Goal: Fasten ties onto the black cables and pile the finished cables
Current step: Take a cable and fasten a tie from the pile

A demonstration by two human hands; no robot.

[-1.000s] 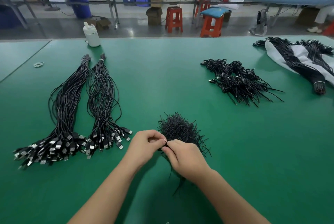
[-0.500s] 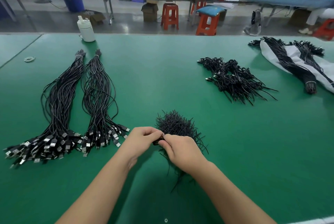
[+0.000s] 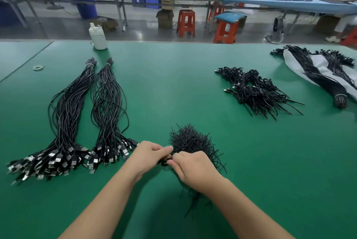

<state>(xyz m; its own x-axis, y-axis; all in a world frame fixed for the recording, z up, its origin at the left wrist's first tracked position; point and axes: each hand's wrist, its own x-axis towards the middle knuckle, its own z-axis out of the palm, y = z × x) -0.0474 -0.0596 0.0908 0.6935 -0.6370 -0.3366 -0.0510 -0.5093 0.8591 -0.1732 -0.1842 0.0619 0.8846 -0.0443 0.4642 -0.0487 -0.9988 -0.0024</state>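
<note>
My left hand (image 3: 148,156) and my right hand (image 3: 195,169) meet just in front of me, low over the green surface (image 3: 173,88). Both have a narrow grip: the fingertips of each hand pinch the same small black cable (image 3: 164,162), which is coiled between them; whether a tie is already around it I cannot tell, because my fingers cover most of it. Just behind my hands lies the heap of black ties (image 3: 190,141), thin short pieces that stick out in all directions, and some of them pass under my right wrist.

On my left two long bundles of cables (image 3: 81,123) lie side by side, with their plugs toward me and a band at the far end of each. On the far right is the pile of finished cables (image 3: 255,92), small coils lying together. Further right more cable bundles rest on a white sheet (image 3: 320,65). A white bottle (image 3: 98,36) stands at the far edge, and near it, to the left, lies a small ring (image 3: 38,67).
</note>
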